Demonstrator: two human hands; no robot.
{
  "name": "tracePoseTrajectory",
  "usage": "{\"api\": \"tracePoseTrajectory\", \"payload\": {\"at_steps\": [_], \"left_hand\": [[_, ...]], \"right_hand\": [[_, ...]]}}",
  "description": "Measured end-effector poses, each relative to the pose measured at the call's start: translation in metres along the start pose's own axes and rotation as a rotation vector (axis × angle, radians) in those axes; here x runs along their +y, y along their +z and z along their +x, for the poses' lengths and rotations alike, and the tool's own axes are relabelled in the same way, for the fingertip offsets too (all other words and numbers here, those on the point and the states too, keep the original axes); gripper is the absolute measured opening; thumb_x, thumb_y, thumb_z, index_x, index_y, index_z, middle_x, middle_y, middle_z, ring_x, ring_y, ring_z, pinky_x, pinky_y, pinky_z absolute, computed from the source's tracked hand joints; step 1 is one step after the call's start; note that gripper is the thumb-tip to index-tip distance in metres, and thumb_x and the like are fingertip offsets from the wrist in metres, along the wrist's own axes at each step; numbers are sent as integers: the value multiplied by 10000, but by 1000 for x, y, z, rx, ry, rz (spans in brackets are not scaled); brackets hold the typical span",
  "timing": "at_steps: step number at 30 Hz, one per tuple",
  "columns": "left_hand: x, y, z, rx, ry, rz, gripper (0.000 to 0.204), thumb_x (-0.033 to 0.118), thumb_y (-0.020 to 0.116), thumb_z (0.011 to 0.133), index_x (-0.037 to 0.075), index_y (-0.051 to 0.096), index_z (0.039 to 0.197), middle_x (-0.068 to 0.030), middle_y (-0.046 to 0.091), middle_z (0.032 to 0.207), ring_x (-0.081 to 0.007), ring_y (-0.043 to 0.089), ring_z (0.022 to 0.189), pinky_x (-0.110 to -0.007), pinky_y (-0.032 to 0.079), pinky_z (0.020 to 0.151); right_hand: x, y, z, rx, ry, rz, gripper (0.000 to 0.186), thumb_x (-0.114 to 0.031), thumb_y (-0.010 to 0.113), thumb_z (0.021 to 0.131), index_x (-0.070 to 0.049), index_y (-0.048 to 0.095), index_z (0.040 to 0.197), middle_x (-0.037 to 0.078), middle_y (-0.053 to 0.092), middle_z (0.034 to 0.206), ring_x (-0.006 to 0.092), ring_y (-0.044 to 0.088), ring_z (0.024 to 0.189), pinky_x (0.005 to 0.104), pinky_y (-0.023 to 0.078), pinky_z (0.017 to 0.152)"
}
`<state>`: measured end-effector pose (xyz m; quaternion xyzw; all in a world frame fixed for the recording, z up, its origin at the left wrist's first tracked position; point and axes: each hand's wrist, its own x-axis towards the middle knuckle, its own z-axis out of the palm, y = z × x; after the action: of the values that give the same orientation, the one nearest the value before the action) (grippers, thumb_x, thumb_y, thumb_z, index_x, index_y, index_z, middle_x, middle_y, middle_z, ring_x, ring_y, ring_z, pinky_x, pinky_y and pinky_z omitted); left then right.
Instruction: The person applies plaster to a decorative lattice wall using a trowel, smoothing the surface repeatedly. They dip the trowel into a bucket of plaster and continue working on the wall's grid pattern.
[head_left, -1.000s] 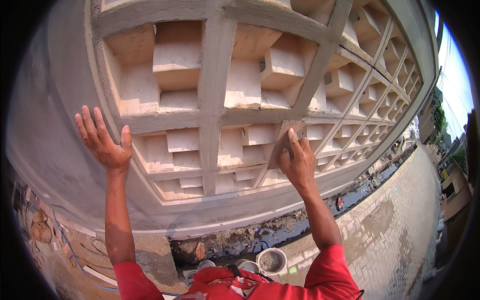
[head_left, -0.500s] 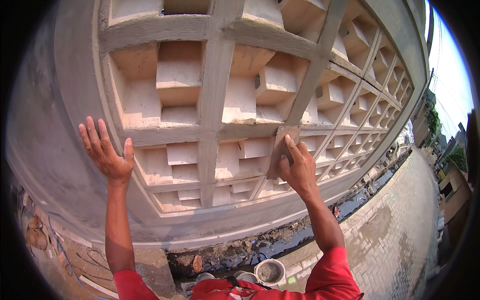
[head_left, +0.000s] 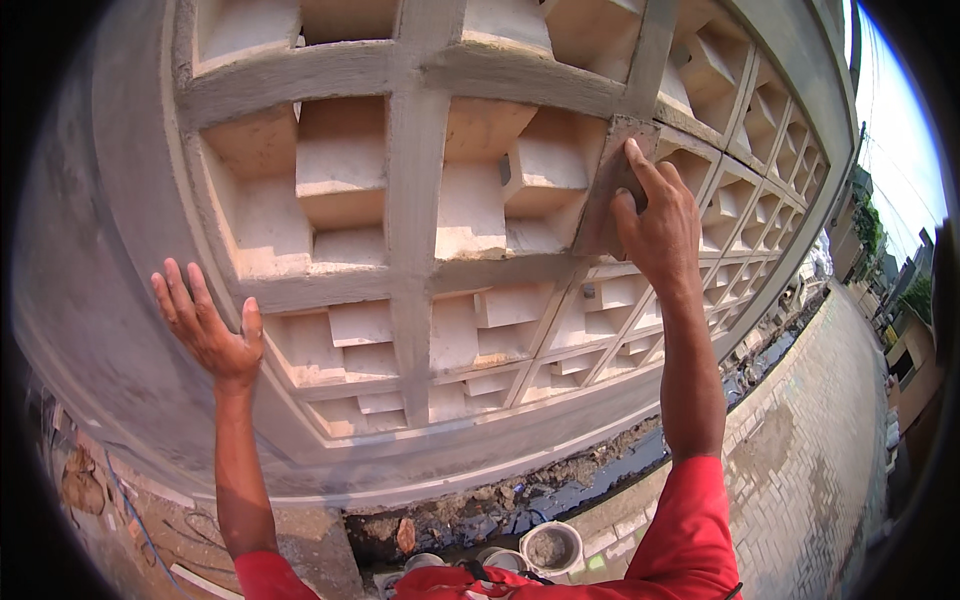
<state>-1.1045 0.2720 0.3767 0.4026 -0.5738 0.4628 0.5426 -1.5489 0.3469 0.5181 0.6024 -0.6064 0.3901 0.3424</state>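
Seemingly for steadiness, the left hand (head_left: 210,325) is spread open at the smooth wall (head_left: 110,290) on the left, while the right hand (head_left: 662,215) grips a thin plate (head_left: 604,215), laid against an upright rib (head_left: 650,75) maybe for even pressure, and the near bucket (head_left: 576,548) holds a grey material (head_left: 549,546) I cannot identify.

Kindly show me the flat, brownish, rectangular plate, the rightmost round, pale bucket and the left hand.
Flat, brownish, rectangular plate (head_left: 604,207): head view, left part of its face.
Rightmost round, pale bucket (head_left: 577,556): head view, rim's right side.
Left hand (head_left: 212,338): head view, back of the hand.
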Motion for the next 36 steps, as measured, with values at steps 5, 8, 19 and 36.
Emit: {"api": "tracePoseTrajectory", "payload": {"at_steps": [5, 8, 19, 36], "left_hand": [[6, 5, -6, -22, -20, -9, 752, 277, 621, 854, 25, 358, 1512, -186, 305, 1585, -424, 223, 1480, -552, 207, 1196], [5, 4, -2, 2, 6, 4, 748, 291, 604, 865, 20, 350, 1514, -191, 299, 1587, -427, 219, 1480, -553, 206, 1196], [-2, 3, -5, -24, 19, 42, 760, 327, 587, 873, 24, 335, 1524, -199, 290, 1589, -426, 216, 1482, -559, 207, 1195], [-8, 1, -8, -69, 18, 13, 810, 335, 643, 837, 28, 335, 1521, -199, 267, 1595, -441, 203, 1479, -580, 224, 1181]], "right_hand": [[18, 27, -114, -205, -37, 79, 601, -74, 648, 769, -87, 588, 1367, 138, 550, 893, 306, 626, 749, 425, 526, 698], [10, 8, -96, -109, -3, 238, 571, -65, 644, 765, -64, 616, 1335, 133, 560, 863, 288, 621, 739, 410, 517, 698], [-40, -21, 22, 169, 288, 392, 548, -245, 569, 776, 31, 651, 1243, 272, 693, 1042, 386, 681, 977, 411, 505, 922], [-213, 8, -4, 59, 275, 567, 557, -222, 586, 813, 75, 602, 1284, 299, 679, 1008, 401, 692, 899, 436, 531, 868]]}}
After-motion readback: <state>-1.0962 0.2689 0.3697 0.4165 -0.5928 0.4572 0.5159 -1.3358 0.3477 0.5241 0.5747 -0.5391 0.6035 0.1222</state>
